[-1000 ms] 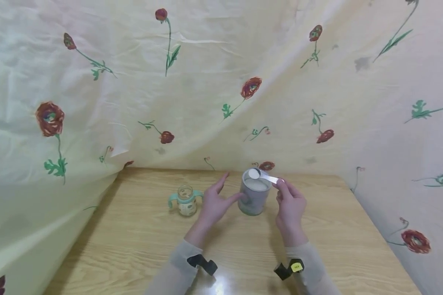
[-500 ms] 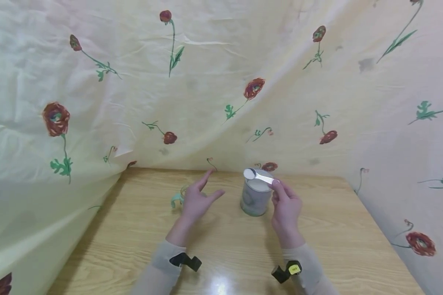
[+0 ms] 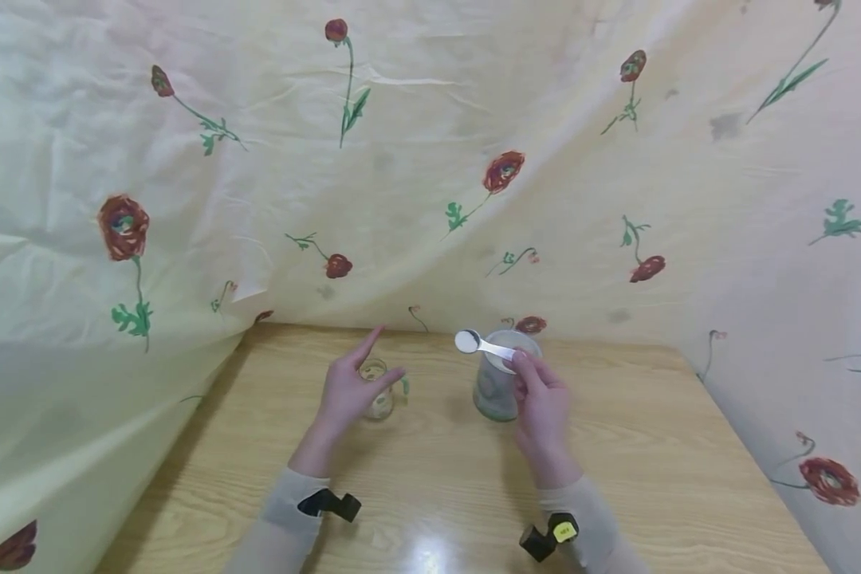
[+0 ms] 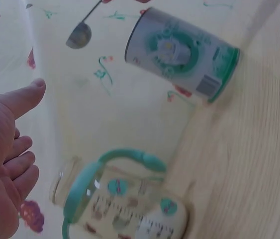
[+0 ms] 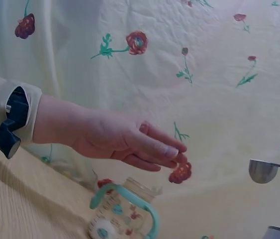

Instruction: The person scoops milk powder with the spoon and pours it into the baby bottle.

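My right hand (image 3: pixel 544 408) pinches the handle of a metal measuring spoon (image 3: pixel 467 341), its round bowl filled level with white powder. The spoon is raised just left of the rim of an open tin (image 3: pixel 493 391) of white powder. In the left wrist view the tin (image 4: pixel 182 52) shows a green and white label. My left hand (image 3: pixel 347 389), fingers extended and thumb apart, holds nothing and is beside a clear baby bottle (image 4: pixel 130 206) with mint-green handles and no lid. From the head view that hand partly covers the bottle (image 3: pixel 382 408).
Both things stand on a light wooden table (image 3: pixel 430 486). A pale cloth (image 3: pixel 402 175) with red flowers hangs behind it and along both sides. Each wrist carries a strapped black camera.
My left hand has left the tin's side and moved left to the bottle. The right hand has brought the filled spoon left from over the tin's mouth to beyond its rim.
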`<state>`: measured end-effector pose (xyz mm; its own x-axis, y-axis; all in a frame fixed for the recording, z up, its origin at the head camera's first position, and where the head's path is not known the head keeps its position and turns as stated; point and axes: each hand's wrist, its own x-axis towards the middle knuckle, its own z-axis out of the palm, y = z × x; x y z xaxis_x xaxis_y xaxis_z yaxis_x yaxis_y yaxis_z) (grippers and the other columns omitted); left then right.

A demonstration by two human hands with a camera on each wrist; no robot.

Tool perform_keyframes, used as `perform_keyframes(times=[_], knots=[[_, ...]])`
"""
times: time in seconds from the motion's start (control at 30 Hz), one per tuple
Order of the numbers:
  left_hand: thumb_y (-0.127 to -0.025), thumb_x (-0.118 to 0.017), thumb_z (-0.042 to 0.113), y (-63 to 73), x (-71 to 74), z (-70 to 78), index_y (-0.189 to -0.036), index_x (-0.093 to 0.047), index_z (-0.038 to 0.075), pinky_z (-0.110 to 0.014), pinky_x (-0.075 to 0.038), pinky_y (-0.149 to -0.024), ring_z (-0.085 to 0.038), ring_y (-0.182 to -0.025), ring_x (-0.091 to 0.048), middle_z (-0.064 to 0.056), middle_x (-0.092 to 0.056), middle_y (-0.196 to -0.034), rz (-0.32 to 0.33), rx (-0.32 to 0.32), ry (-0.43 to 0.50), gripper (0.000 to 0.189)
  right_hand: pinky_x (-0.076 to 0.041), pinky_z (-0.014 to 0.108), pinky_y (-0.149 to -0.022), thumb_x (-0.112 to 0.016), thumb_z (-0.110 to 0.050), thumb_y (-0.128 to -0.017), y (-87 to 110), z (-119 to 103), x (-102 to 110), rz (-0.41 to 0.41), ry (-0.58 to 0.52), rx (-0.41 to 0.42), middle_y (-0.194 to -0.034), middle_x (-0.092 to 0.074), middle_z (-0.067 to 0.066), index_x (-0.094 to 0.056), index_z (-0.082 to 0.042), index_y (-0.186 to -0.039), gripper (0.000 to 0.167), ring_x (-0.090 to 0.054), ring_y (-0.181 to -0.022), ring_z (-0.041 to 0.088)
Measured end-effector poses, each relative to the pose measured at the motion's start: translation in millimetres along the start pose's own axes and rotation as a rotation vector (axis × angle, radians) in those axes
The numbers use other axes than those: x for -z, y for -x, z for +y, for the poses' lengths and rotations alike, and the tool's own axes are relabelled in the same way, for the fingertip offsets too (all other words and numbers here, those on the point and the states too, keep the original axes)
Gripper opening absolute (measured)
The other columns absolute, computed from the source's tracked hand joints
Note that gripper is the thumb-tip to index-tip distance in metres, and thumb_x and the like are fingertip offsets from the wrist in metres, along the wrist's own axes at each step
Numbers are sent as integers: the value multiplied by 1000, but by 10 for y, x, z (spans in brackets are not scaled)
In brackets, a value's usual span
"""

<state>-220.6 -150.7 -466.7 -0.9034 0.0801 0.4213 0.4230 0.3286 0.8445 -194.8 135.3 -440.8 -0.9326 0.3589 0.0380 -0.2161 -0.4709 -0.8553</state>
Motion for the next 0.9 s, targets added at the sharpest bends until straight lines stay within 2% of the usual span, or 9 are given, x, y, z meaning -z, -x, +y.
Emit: perform_keyframes(times=[0.13,0.17,0.2,0.37,0.53,0.7,0.9], knots=[[-92,-88,33,39,80,-88,-162,-50,22,-57,-38,-122,-39,-144,-52,-3,-49,-162,-25,-7,-25,80,-34,13,-53,-74,-9,-102,28,69,-56,-43,22,-6,-74,-69,-1,-80,-7,-87,16,-46,-64,5],[-92,-88,33,45,94,-114,-162,-49,23,-58,-37,-122,-38,-145,-51,-3,-49,-162,-30,-5,-29,80,-34,13,-53,-74,-8,-102,31,90,-72,-52,28,1,-74,-69,-1,-80,-6,-88,16,-47,-64,5],[-92,-88,33,50,107,-141,-162,-50,23,-58,-37,-122,-35,-150,-45,-2,-50,-162,-33,-4,-36,80,-35,13,-53,-74,-7,-102,33,108,-88,-60,32,8,-75,-69,0,-81,-6,-89,15,-47,-65,5],[-92,-88,30,62,170,-250,-161,-51,23,-57,-38,-122,-32,-151,-45,0,-51,-161,-51,14,-47,78,-37,15,-56,-75,-9,-101,49,187,-193,-101,71,18,-75,-68,-2,-82,-5,-92,12,-47,-66,7],[-90,-90,24,87,255,-313,-159,-54,21,-56,-39,-122,-34,-149,-47,-4,-51,-162,-69,53,-49,77,-36,16,-55,-76,-10,-101,99,271,-322,-111,60,-55,-76,-70,-3,-82,-7,-97,8,-47,-65,7],[-90,-90,30,99,341,-383,-159,-53,24,-54,-37,-123,-32,-150,-46,-5,-49,-163,-85,92,-79,78,-40,15,-59,-75,-10,-101,138,384,-490,-108,33,-100,-83,-76,-1,-79,-6,-102,5,-50,-69,6],[-88,-92,30,99,453,-464,-159,-54,26,-51,-35,-124,-27,-152,-43,-4,-47,-165,-125,139,-54,80,-39,13,-59,-73,-12,-103,202,523,-705,-112,11,-172,-88,-78,0,-74,-1,-114,16,-51,-72,5]])
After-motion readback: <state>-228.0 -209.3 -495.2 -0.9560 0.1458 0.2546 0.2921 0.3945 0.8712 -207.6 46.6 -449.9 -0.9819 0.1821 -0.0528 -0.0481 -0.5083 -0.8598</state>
